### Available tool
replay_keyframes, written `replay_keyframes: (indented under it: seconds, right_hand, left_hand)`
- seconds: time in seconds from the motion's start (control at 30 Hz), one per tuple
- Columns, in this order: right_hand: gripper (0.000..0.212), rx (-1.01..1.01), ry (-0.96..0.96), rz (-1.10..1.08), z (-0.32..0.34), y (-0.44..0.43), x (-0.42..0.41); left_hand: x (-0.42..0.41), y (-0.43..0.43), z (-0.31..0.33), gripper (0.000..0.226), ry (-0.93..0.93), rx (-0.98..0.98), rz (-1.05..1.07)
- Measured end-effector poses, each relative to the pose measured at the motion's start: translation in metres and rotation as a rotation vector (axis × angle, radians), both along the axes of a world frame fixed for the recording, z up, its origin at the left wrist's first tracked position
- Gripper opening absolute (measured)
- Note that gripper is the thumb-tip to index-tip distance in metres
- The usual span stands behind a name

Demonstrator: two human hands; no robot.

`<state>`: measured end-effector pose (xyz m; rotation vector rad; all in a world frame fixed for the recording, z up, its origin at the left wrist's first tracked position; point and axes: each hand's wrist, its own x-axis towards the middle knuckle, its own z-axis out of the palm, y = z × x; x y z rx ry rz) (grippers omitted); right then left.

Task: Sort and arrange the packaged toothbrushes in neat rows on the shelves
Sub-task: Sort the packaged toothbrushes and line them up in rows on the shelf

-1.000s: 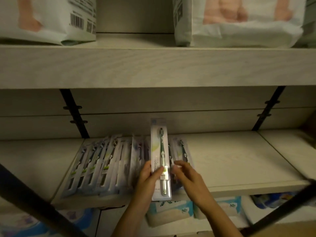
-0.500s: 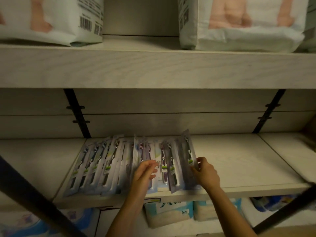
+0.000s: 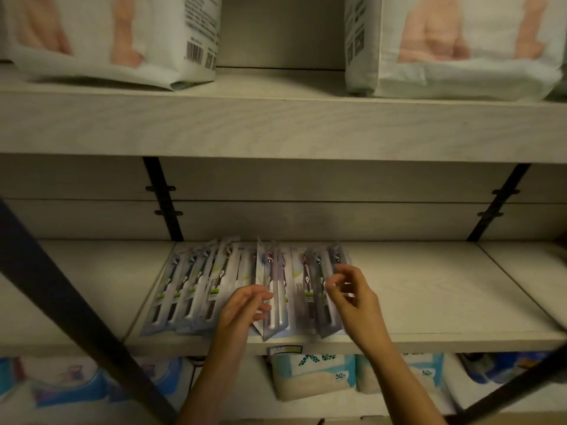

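Much free shelf (image 3: 445,286) R of toothbrush packs (image 3: 196,286)

A row of packaged toothbrushes (image 3: 211,286) lies overlapping on the middle shelf (image 3: 435,302). The left hand (image 3: 242,308) rests relaxed fingers against packs near the row's centre. The right hand (image 3: 352,299), its fingers curled and blurred, hovers over the row's right end. Large soft packs (image 3: 107,41) sit on the shelf above (image 3: 276,127).

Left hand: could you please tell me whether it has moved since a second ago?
Yes. The left hand has shifted left, toward the left black bracket; its grip has let go and is empty over the toothbrush packs.
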<state>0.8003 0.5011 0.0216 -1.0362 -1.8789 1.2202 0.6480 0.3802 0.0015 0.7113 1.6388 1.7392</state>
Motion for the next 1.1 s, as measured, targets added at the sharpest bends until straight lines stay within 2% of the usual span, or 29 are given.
replay_keyframes:
  seconds: [0.23,0.47,0.6,0.7,0.8,0.9,1.1]
  right_hand:
    - [0.015,-0.117,0.214,0.134,0.008,-0.060,-0.041]
    - [0.022,-0.140,0.281,0.227,0.019,-0.128,-0.092]
    - [0.016,-0.158,0.384,0.202,0.019,-0.183,-0.144]
    - [0.013,-0.217,0.464,0.196,0.018,-0.235,-0.195]
    - [0.017,-0.239,0.431,0.303,0.021,-0.280,-0.238]
    - [0.024,-0.273,0.447,0.280,0.027,-0.306,-0.271]
    - [0.013,-0.283,0.333,0.283,0.025,-0.326,-0.321]
  left_hand:
    - [-0.014,-0.049,0.021,0.021,0.069,0.021,-0.003]
    - [-0.067,-0.108,0.029,0.020,0.090,0.050,0.020]
    - [-0.116,-0.157,0.029,0.022,0.155,0.057,-0.015]
    - [-0.168,-0.197,0.033,0.021,0.114,0.111,-0.025]
    - [-0.214,-0.228,0.036,0.020,0.109,0.119,0.003]
    - [-0.245,-0.254,0.041,0.020,0.154,0.089,-0.020]
    - [-0.294,-0.288,0.039,0.020,0.135,0.078,0.054]
